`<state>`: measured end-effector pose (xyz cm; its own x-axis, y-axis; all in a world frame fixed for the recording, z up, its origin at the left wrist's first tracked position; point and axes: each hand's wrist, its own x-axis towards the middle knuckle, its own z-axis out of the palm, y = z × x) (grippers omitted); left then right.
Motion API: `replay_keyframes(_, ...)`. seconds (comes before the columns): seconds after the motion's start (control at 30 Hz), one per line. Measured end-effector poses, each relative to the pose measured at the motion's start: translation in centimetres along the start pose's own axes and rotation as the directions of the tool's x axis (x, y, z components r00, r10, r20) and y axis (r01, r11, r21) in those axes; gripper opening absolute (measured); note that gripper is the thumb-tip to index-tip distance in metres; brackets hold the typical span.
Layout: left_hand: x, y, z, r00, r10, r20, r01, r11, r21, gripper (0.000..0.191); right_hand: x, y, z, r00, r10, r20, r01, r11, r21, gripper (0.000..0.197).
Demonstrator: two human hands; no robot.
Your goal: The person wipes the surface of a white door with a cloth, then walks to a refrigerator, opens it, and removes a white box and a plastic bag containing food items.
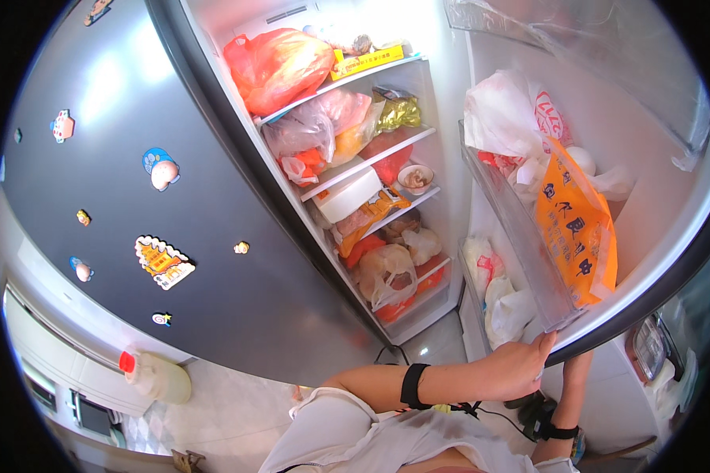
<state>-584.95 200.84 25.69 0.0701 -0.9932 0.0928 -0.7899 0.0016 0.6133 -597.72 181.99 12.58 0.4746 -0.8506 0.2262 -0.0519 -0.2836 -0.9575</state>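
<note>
My left hand (522,369) is at the lower edge of the open freezer door (645,275), by the lower corner of a clear door bin (503,219); its fingers are partly hidden. Behind the door edge is my right hand, its forearm (575,384) showing and its fingers hidden. An orange printed plastic bag (574,230) stands in the bin beside white plastic bags (500,112). In the lit freezer lie a red plastic bag (281,68), a yellow box (368,62), a white box (349,195), a small bowl (415,178) and a tied translucent bag (386,275).
The other refrigerator door (225,236), dark and dotted with magnets, fills the left side. A large plastic jug with a red cap (160,378) stands on the floor at lower left. A lower door bin (476,301) holds more bags. A lidded container (651,349) is at right.
</note>
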Motion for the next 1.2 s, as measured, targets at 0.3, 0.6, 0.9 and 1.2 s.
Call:
replay_keyframes(0.3, 0.6, -0.3, 1.2, 0.998, 0.041, -0.043, -0.039, 0.998, 0.046, 0.077, 0.5, 2.0, -1.5, 0.999, 0.006, 0.054, 0.001, 0.991, -0.137, 0.034)
replay_keyframes(0.6, 0.2, -0.5, 0.3, 0.997, 0.063, -0.042, -0.059, 0.995, 0.083, 0.076, -0.4, 2.1, -1.7, 0.997, -0.077, 0.025, 0.081, 0.943, -0.323, 0.028)
replay_keyframes(0.9, -0.2, -1.0, -1.2, 0.994, 0.107, 0.008, -0.107, 0.994, 0.034, 0.071, -8.2, -3.6, -2.9, 0.849, 0.445, 0.286, -0.316, 0.86, -0.4, 0.015)
replay_keyframes(1.2, 0.3, -1.2, 0.4, 0.985, 0.147, -0.091, -0.147, 0.989, 0.003, 0.074, -9.3, -4.8, 2.1, 0.977, 0.213, 0.001, -0.184, 0.847, -0.498, 0.043)
